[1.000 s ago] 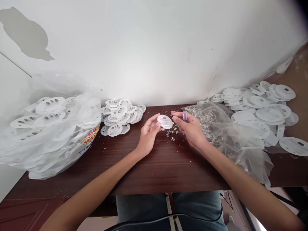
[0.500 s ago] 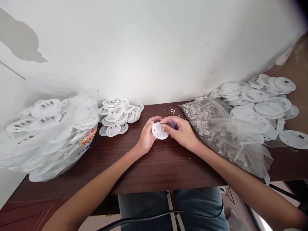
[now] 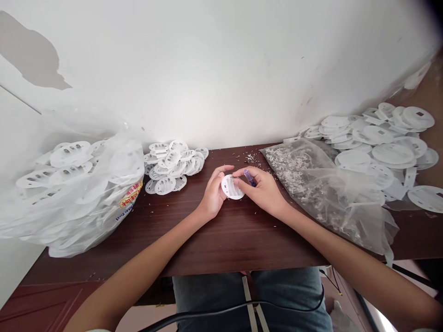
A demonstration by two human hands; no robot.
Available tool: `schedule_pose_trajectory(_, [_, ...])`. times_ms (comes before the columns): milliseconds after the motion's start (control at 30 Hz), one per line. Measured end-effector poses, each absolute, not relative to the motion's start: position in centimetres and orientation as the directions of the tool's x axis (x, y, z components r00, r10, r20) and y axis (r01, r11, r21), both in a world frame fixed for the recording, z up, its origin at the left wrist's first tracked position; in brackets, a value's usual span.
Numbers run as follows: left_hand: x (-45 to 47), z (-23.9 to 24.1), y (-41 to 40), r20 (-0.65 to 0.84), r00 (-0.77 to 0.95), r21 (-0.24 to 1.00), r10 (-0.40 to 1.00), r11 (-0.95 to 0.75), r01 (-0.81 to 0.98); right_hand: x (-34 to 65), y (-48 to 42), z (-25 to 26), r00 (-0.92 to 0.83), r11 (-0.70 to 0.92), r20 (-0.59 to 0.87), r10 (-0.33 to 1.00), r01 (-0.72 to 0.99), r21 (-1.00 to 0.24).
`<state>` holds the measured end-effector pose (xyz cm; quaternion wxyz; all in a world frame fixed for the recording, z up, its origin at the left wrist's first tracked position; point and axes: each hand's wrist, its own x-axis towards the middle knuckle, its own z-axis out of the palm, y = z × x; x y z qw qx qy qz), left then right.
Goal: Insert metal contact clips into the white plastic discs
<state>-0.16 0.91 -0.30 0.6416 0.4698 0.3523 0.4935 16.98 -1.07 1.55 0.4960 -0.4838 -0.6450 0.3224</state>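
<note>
My left hand (image 3: 213, 193) grips a small white round plastic disc (image 3: 231, 187) with slots, held just above the dark wooden table (image 3: 221, 235). My right hand (image 3: 261, 189) presses its fingertips on the face of that disc and also holds a small purple tool (image 3: 249, 177) between thumb and fingers. Both hands meet at the middle of the table near the wall.
A clear bag (image 3: 69, 193) full of white discs lies at the left. A loose pile of slotted discs (image 3: 171, 166) sits behind my left hand. At the right, a clear bag of tiny metal parts (image 3: 321, 184) and a heap of larger white discs (image 3: 384, 152).
Both hands came together and lowered toward the table. The disc turned face-up, and my right fingers now press on it with the purple tool tucked in.
</note>
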Motion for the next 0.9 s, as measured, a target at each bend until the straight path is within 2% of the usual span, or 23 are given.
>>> schedule_pose_trajectory(267, [-0.2,-0.51,0.96,0.019,0.262,0.958,0.965,0.058,-0.282,16.87,-1.66,1.93,-0.04,0.352,0.371,0.928,0.42,-0.836])
schedule_pose_trajectory(567, [-0.19,-0.56,1.05,0.036,0.261,0.937,0.965,0.058,-0.344,16.89,-1.81,1.46,-0.083,0.463,0.474,0.877,0.413,-0.784])
schedule_pose_trajectory(767, [-0.17,-0.81,1.23,0.052,0.256,0.927,0.965,0.049,-0.373,16.95,-1.3,1.48,-0.116,0.384,0.367,0.923,0.325,-0.864])
schedule_pose_trajectory(900, [-0.15,-0.74,1.25,0.049,0.253,0.93,0.966,0.048,-0.364,17.09,-0.87,1.47,-0.11,0.226,0.214,0.971,0.119,-0.967])
